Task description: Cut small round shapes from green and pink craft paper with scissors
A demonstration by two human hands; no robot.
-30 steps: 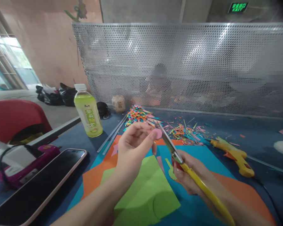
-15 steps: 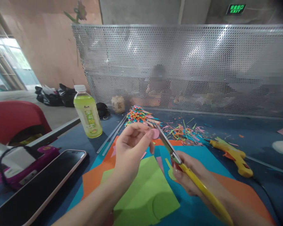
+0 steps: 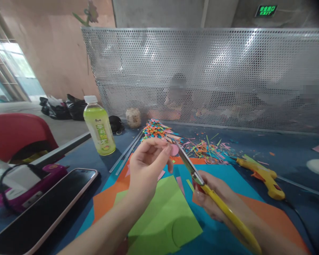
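My left hand (image 3: 147,166) is raised over the table and pinches a small pink paper disc (image 3: 174,149) between thumb and fingertips. My right hand (image 3: 211,198) grips yellow-handled scissors (image 3: 202,182); their metal blades reach up to the edge of the disc. Below both hands lie sheets of coloured paper: a green sheet (image 3: 166,216) with a round cut-out, a teal sheet (image 3: 223,173) and an orange sheet (image 3: 278,219).
A pile of coloured paper scraps (image 3: 159,129) and loose trimmings (image 3: 207,147) lie beyond the hands. A yellow glue gun (image 3: 263,175) rests at right. At left stand a green drink bottle (image 3: 99,125), a phone (image 3: 42,210) and a red chair (image 3: 18,136). A perforated metal screen (image 3: 215,78) closes the back.
The pink disc has turned slightly in my left fingers and shows less of its face. The scissors have shifted a little down and left along its edge.
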